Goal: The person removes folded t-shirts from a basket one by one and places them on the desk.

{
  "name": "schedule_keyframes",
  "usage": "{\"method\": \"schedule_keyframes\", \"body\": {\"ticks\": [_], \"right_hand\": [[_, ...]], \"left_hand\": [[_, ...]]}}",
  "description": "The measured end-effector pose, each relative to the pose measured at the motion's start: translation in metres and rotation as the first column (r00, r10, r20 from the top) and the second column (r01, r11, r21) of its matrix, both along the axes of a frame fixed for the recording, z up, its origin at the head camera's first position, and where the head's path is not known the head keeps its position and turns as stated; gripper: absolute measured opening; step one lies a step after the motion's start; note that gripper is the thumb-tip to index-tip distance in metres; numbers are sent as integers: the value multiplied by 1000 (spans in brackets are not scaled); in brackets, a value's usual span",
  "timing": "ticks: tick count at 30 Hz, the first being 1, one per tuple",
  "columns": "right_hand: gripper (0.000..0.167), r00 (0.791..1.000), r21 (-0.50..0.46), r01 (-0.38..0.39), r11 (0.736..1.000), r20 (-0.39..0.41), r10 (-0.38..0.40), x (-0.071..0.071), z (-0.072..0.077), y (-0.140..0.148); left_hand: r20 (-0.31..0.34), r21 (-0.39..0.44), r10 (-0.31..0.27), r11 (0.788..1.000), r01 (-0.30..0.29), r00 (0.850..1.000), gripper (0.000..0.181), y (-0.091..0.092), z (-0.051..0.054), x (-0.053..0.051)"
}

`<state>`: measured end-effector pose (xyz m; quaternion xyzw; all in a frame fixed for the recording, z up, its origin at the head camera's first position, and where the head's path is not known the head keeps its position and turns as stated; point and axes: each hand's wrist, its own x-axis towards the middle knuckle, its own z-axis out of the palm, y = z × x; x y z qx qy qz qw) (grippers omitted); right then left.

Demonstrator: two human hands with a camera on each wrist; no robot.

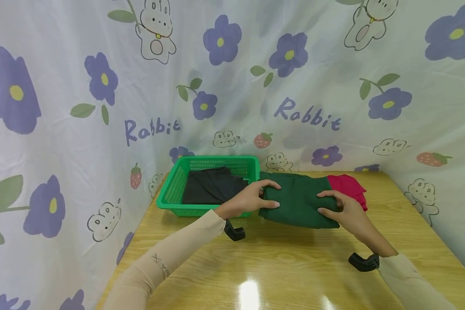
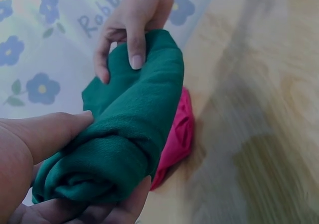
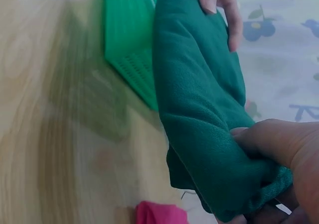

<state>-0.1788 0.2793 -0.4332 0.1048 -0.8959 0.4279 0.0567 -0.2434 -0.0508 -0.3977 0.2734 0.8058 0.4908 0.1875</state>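
A folded dark green cloth (image 1: 298,200) is held up off the table between both hands. My left hand (image 1: 252,199) grips its left end, thumb on the near face, beside the basket. At the other end my right hand (image 1: 345,213) grips it the same way. The left wrist view shows the green cloth (image 2: 124,119) rolled in layers at its end, with the left thumb on top and fingers beneath. In the right wrist view, the right thumb presses on the green cloth (image 3: 204,99) and some fingers are hidden under it.
A green plastic basket (image 1: 207,206) with folded black cloth (image 1: 213,185) inside stands at the back left of the wooden table (image 1: 294,267). Red-pink cloth (image 1: 346,187) lies behind and right of the green cloth. A patterned curtain (image 1: 240,86) hangs around the table's back and sides.
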Motion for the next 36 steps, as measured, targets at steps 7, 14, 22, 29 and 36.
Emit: {"method": "schedule_keyframes", "body": {"ticks": [7,14,22,29,36], "right_hand": [[42,999,-8,16,1000,31,-16,11,-8,14],[40,999,-32,26,999,42,-25,19,-22,27],[41,996,-4,58,998,69,-57,24,-35,36],[41,995,10,65,998,80,-66,28,-47,39],[40,995,24,64,998,71,-66,32,-53,40]], "left_hand": [[75,59,-50,997,46,996,48,14,-10,6],[79,91,-92,992,85,993,48,30,-22,11],[94,77,-97,993,90,991,48,42,-37,14],[119,16,-46,999,44,992,48,47,-51,18],[143,39,-57,998,52,988,47,51,-66,18]]}}
